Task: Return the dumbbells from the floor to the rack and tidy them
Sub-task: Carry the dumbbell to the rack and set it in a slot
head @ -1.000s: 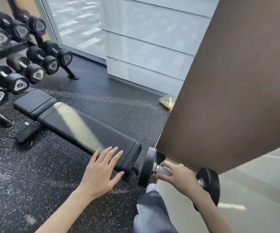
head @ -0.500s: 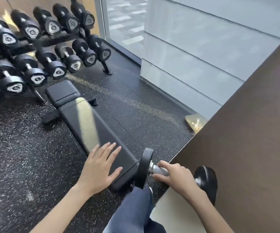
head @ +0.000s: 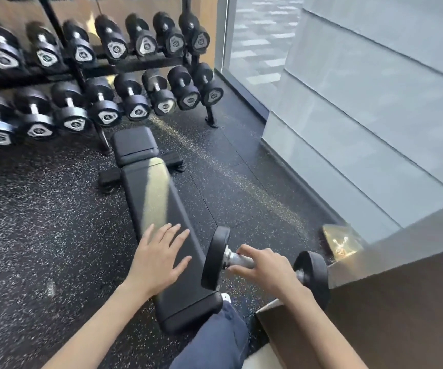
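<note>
Floor (head: 42, 209): black speckled rubber, under everything. Rack (head: 145, 65): two tiers, well ahead of both hands, upper left of view, loaded with black dumbbells in rows, end caps facing the camera; some motion blur on the left part. Wall (head: 375, 102): pale grey panels, ahead and to the right of the right hand; a window strip sits between it and the rack. Brown panel (head: 401, 315): close on the right, just beside the right forearm. Bench (head: 159, 217): black padded, flat, runs from under the left hand away toward the rack. Dumbbell (head: 312, 270): black round heads, metal handle, held off the floor just right of the bench's near end, handle roughly level, left head beside the bench edge. Trouser leg (head: 215, 339): dark blue, below and between the hands; a white shoe tip shows just above it. Left hand (head: 159, 259): fingers spread wide, palm down over the near end of the bench pad; contact cannot be told. Right hand (head: 265, 270): closed around the dumbbell handle from above, knuckles up. Gold object (head: 340, 241): on the floor just beyond the right head, blurred, unidentified.
</note>
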### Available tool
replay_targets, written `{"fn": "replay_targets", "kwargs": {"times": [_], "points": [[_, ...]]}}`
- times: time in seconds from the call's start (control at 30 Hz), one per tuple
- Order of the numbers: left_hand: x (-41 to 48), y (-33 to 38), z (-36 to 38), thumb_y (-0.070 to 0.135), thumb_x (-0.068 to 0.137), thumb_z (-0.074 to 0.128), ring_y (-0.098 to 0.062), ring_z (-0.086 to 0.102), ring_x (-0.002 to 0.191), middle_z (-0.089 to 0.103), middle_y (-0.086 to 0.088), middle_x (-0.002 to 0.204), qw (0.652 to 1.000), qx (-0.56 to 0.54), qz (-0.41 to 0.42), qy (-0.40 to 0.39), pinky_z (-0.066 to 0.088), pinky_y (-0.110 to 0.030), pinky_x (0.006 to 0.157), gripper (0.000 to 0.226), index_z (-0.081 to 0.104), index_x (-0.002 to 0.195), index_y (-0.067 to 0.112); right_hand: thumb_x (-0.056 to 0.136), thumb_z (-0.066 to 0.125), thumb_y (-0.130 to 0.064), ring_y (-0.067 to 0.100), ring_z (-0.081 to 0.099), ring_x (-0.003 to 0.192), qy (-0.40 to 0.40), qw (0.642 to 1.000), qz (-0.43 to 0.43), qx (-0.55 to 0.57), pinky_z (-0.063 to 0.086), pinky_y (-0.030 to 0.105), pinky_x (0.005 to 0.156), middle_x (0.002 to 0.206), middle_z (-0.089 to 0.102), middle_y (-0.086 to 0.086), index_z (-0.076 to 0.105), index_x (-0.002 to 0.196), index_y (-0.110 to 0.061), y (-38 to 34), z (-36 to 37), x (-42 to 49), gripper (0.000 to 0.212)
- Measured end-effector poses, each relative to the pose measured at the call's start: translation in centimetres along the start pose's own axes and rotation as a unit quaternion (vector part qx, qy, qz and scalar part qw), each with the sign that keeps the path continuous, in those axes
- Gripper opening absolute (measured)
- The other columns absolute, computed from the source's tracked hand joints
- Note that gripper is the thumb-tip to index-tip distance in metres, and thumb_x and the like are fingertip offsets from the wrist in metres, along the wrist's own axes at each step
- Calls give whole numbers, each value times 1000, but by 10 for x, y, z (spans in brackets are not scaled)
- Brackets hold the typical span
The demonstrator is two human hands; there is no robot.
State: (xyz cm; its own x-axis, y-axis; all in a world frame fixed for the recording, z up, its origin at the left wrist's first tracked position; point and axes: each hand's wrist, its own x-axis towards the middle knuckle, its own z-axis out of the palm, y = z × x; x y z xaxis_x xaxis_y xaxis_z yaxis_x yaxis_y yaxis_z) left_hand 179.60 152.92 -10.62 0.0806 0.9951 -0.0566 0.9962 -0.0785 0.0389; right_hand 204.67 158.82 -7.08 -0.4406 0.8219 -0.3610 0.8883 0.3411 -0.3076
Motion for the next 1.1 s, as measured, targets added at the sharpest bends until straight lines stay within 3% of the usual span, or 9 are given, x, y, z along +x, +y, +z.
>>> {"fn": "replay_targets", "kwargs": {"times": [0.13,0.3,0.43,0.63,0.8,1.1], "points": [[32,0,-5,50,88,34,-24,56,117,62,-4,123,999,-2,-11,38,29,-48,106,57,60,127,17,75,45,-75,30,60,96,-14,999,-38,-22,42,34,72,102,66,5,48,111,-36,9,-30,45,53],[74,-14,-12,55,96,17,-26,54,118,61,-5,124,997,-16,-66,42,31,-50,105,65,60,126,17,77,46,-74,30,61,97,-4,995,-86,-53,44,35,73,103,66,5,48,112,-36,10,-68,109,52],[92,-20,-21,53,88,33,-26,54,119,61,-6,125,994,-10,-95,54,30,-50,106,59,61,126,17,76,47,-75,30,61,92,0,992,-109,-56,40,32,65,97,66,4,47,106,-37,8,-91,141,49],[113,-28,-31,52,90,33,-26,51,122,60,-6,127,990,-24,-122,65,30,-50,107,58,59,128,17,76,47,-74,28,61,88,-6,992,-121,-38,46,34,68,93,65,3,49,108,-37,11,-116,173,49],[137,-38,-30,56,96,14,-24,51,123,59,-4,129,990,-45,-121,53,32,-49,108,67,57,130,17,73,42,-79,25,63,86,-14,991,-129,-17,51,35,70,94,66,1,48,112,-40,32,-124,206,56],[280,-64,-40,52,90,34,-22,50,123,58,-2,129,992,-36,-102,64,31,-48,108,57,55,132,20,71,38,-79,19,62,82,-21,991,-129,-38,50,32,67,96,66,-2,49,112,-37,75,-173,313,59]]}}
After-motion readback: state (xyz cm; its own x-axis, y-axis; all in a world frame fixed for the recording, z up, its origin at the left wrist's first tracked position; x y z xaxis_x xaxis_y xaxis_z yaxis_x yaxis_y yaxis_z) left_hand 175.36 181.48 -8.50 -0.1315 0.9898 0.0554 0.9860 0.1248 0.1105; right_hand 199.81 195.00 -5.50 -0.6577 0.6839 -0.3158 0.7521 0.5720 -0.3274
